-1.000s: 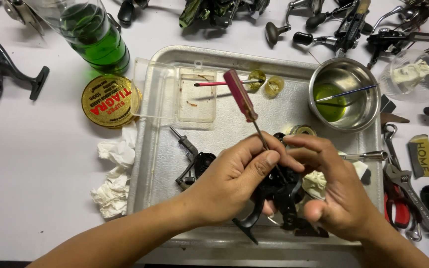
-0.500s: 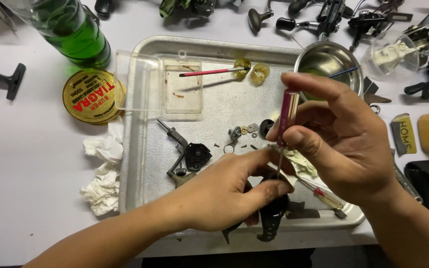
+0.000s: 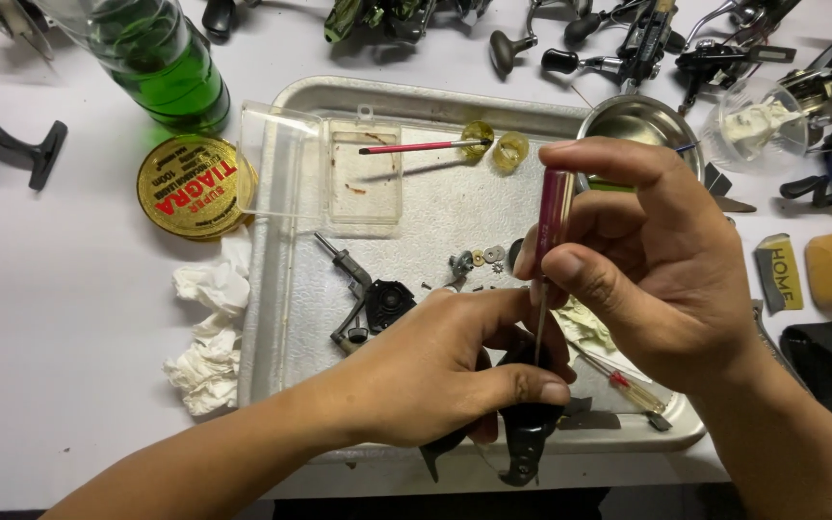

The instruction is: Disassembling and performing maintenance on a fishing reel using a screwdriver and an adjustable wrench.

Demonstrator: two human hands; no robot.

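Observation:
My left hand [image 3: 445, 371] grips a black fishing reel body [image 3: 524, 429] at the front edge of a metal tray [image 3: 281, 318]. My right hand [image 3: 652, 260] holds a screwdriver with a dark red handle [image 3: 553, 217] upright, its thin shaft pointing down into the reel between my left fingers. Small gears and washers [image 3: 481, 260] lie on the tray just behind my hands. A black reel part with a crank arm [image 3: 370, 300] lies to the left of them. A second small screwdriver with a clear yellow handle [image 3: 633, 388] lies under my right hand.
A clear plastic box [image 3: 325, 169] and a red-handled brush [image 3: 416, 147] sit at the tray's back, a steel bowl [image 3: 633, 123] at its right. A green bottle [image 3: 170, 67], a round gold tin [image 3: 195, 186] and crumpled tissues [image 3: 206, 327] lie left. Several reels line the far edge.
My right hand took the red-handled screwdriver from my left hand and lifted it upright over the reel. My left hand stayed on the reel body near the tray's front.

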